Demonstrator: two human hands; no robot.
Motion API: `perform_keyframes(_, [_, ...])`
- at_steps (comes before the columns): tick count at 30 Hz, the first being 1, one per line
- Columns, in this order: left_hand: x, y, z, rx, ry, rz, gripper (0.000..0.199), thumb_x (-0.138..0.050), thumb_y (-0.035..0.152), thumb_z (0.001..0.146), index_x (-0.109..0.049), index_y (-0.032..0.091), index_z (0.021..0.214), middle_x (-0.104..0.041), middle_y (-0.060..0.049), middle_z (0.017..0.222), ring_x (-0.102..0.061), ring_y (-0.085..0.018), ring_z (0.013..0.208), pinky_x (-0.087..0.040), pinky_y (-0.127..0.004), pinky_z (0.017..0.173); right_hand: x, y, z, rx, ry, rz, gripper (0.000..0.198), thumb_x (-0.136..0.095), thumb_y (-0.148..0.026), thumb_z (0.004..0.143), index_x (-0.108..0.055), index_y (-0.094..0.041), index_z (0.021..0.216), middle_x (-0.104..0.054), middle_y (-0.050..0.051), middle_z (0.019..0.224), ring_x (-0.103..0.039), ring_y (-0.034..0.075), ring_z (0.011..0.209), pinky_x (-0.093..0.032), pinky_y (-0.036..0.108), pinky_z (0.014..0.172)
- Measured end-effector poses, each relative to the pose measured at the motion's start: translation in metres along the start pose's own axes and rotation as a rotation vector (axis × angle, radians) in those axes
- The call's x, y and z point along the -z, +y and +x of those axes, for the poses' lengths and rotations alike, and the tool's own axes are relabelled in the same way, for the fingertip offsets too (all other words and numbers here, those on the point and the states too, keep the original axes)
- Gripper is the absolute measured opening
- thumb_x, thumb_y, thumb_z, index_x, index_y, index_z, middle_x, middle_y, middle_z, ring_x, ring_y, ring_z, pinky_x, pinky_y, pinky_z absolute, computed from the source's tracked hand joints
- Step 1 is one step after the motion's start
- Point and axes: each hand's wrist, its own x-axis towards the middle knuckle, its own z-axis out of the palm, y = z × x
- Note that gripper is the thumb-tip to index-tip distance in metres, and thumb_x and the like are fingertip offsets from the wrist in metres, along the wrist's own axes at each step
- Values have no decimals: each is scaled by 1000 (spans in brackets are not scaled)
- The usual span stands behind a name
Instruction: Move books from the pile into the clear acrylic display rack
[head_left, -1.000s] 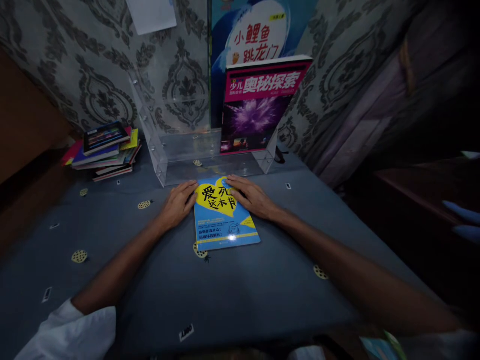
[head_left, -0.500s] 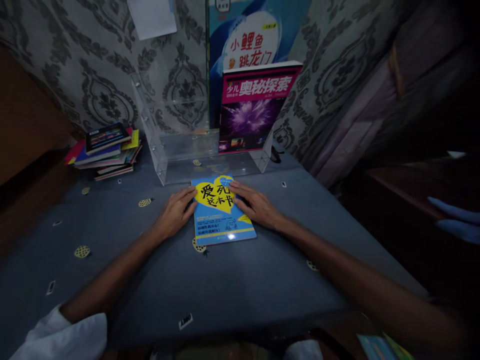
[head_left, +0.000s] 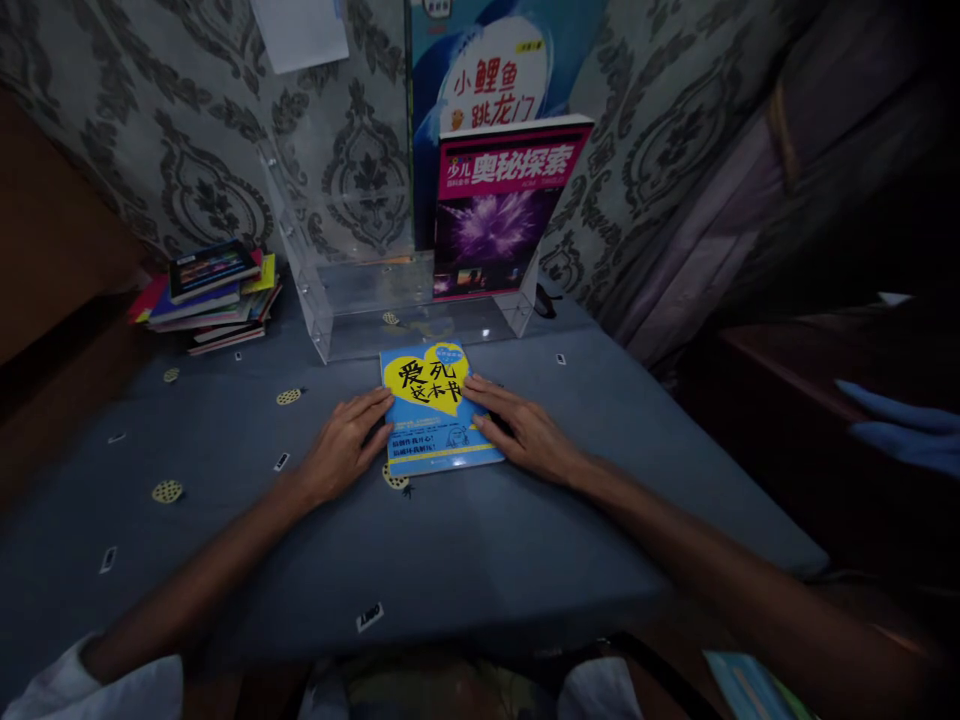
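Observation:
A thin blue book (head_left: 427,434) with a yellow heart on its cover lies flat on the table, just in front of a clear acrylic stand (head_left: 360,335). My left hand (head_left: 346,445) rests at the book's left edge, fingers stretched out and fingertips touching it. On the opposite side, my right hand (head_left: 529,430) lies with extended fingers over the right edge of the cover. Neither hand is wrapped around the book. Leaning upright in the stand is a magenta and purple book (head_left: 491,225), with a taller blue book (head_left: 570,50) behind it.
Several books form an untidy stack (head_left: 214,290) at the table's back left. A patterned curtain (head_left: 210,130) hangs behind, with a white paper (head_left: 304,35) in front of it. Dark glasses (head_left: 546,303) sit beside the stand. Blue finger-like shapes (head_left: 900,430) show at far right.
Both hands have slid slightly toward me along the book's side edges, uncovering more of the heart. The camera view has shifted a little. The standing books look unchanged.

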Motion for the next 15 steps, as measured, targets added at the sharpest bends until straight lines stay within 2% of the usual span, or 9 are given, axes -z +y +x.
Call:
perform_keyframes(5, [6,10,-14,-37,-8,12,40,-43,36,103,-56,24,140,-60,-11,142,-56,-27,132,-48,-51,108,1,-9,-15,-6,-7,-5,48,-48,-35,99,-52,-22,145,-50,9,152,-45,28,142,-39,55,117])
perform_keyframes(12, [14,23,-35,-214,9,13,41,-47,25,102,-51,23,142,-62,-12,138,-58,-24,131,-52,-44,105,5,-25,-36,-31,-25,17,47,-46,-31,100,-53,-22,145,-50,8,152,-43,27,143,-39,53,118])
perform_keyframes(15, [13,30,-36,-297,-31,12,41,-46,23,102,-49,21,143,-63,-11,138,-58,-23,131,-50,-43,108,6,-27,-39,-37,-15,39,46,-48,-31,99,-53,-24,144,-50,7,152,-44,26,142,-40,53,117])
